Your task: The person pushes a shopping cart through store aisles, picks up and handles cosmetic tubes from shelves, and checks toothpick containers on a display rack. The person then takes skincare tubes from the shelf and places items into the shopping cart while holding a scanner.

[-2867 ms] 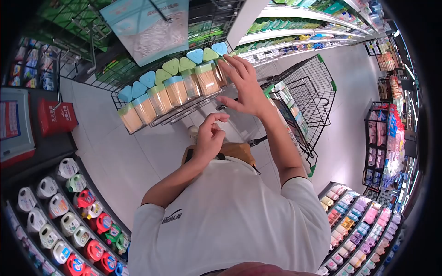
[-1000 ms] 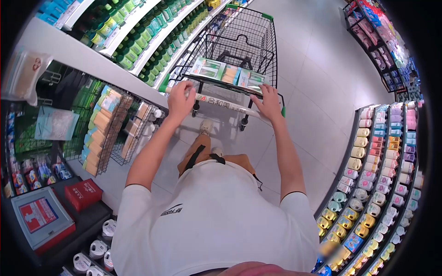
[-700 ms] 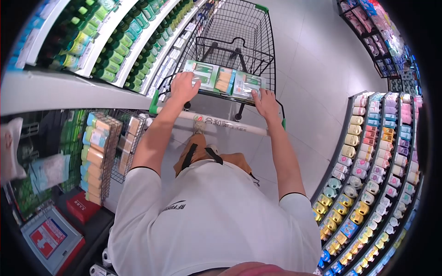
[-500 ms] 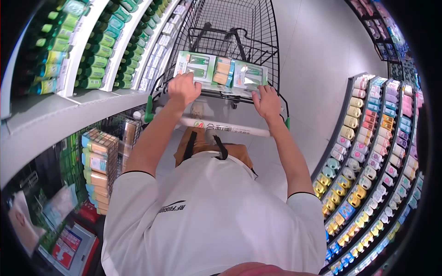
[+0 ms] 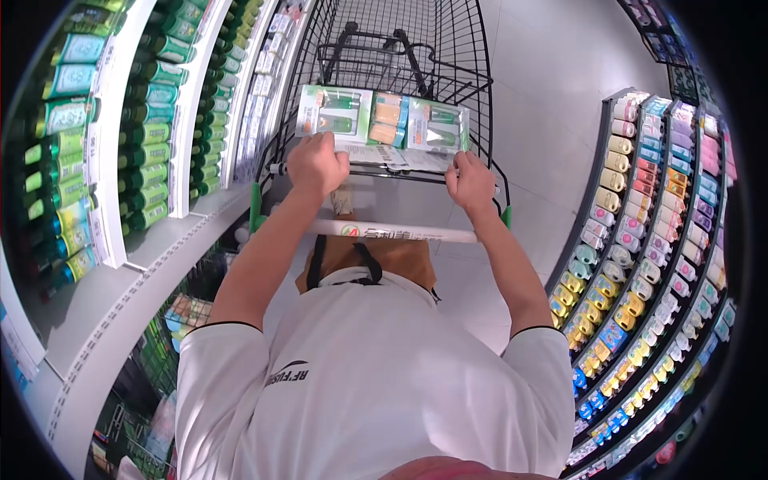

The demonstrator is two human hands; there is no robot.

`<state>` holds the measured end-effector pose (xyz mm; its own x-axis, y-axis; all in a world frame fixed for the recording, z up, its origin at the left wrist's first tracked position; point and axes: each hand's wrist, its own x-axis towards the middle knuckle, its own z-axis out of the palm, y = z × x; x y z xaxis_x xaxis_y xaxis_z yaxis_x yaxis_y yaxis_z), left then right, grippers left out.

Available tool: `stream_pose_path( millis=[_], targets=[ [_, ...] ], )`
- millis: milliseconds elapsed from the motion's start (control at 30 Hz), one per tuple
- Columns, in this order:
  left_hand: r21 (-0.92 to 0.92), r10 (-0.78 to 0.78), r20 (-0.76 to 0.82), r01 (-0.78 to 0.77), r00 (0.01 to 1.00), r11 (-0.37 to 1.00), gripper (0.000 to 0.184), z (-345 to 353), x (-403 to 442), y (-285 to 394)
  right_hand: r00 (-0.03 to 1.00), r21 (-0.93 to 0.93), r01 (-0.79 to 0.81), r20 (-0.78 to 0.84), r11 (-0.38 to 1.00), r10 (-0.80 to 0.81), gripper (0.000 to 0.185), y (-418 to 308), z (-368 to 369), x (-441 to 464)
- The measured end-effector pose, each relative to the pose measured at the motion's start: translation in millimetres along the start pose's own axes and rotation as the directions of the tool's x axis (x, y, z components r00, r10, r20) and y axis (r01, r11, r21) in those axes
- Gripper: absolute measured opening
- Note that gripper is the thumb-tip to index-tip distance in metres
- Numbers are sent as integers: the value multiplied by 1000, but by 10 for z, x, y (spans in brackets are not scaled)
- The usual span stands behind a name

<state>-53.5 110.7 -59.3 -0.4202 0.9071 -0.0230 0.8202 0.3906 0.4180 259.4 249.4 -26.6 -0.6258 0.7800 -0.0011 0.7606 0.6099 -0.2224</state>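
A black wire shopping cart (image 5: 485, 48) stands in front of me, its pale push bar (image 5: 376, 232) close to my waist. My left hand (image 5: 318, 166) is closed over the left part of the cart's near rim, against a green-and-white boxed set (image 5: 334, 114). On the right part of that rim my right hand (image 5: 472, 182) is curled closed, just below a second boxed set (image 5: 437, 128). Between these boxes lies a pack with tan and blue parts (image 5: 389, 120). White printed sheets (image 5: 376, 155) show along the boxes' near edge. My fingertips are partly hidden.
Shelves of green bottles (image 5: 148, 176) run close along the left, with a pale shelf ledge (image 5: 120, 308) below them. Curved racks of colourful bottles and packs (image 5: 640, 272) stand on the right. Light tiled floor (image 5: 544, 104) lies between cart and racks.
The left shelves and the wire basket of boxes have slid down and back in view, as the cart and I move forward. My right hand's fingers have curled in more tightly.
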Motion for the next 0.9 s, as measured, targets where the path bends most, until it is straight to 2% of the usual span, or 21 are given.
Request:
stream_pose_path(
  millis=[67, 100, 167, 233, 300, 400, 467, 500, 533, 600, 633, 700, 900],
  targets=[
    [-12, -7, 47, 7, 999, 1000, 12, -36, 123, 34, 997, -21, -52, 49, 998, 53, 17, 57, 35, 59],
    [-8, 10, 31, -9, 999, 1000, 12, -49, 195, 50, 998, -21, -56, 26, 998, 56, 17, 83, 42, 91],
    [13, -31, 168, 29, 985, 999, 20, -67, 364, 88, 998, -12, -63, 21, 998, 63, 18, 148, 54, 179],
    [5, -8, 149, 7, 989, 1000, 20, -90, 504, 133, 997, -4, -50, -53, 999, 49, 18, 187, 59, 256],
    [37, -27, 223, 19, 974, 999, 20, -113, 661, 190, 998, -28, -55, -35, 998, 54, 18, 249, 51, 349],
    [-21, 80, 64, -78, 995, 997, 20, 14, 815, 179, 996, -1, -55, -67, 998, 55, 20, 324, 16, 487],
    [-58, 140, -35, -142, 989, 988, 19, 101, 924, 148, 990, -21, -139, 10, 990, 139, 23, 426, 62, 573],
    [-38, 127, -54, -129, 990, 991, 20, 62, 998, 204, 993, 13, -115, -32, 993, 115, 24, 438, 18, 625],
    [-30, 200, -157, -207, 967, 978, 23, 124, 1105, 192, 991, 21, -133, -23, 991, 133, 23, 442, -42, 719],
    [7, 128, -31, -128, 991, 992, 27, 146, 1277, 251, 991, 47, -118, -64, 992, 120, 22, 542, -53, 838],
    [15, 146, -56, -145, 988, 989, 27, 125, 1372, 279, 988, 47, -114, -96, 992, 118, 22, 582, -60, 919],
    [-75, 83, 26, -81, 996, 994, 21, 115, 1518, 356, 992, 44, -73, -103, 996, 77, 24, 685, -73, 1043],
    [-24, 101, -24, -102, 995, 995, 22, 189, 2036, 413, 989, 64, -60, -132, 996, 68, 25, 913, -79, 1534]
  ],
)
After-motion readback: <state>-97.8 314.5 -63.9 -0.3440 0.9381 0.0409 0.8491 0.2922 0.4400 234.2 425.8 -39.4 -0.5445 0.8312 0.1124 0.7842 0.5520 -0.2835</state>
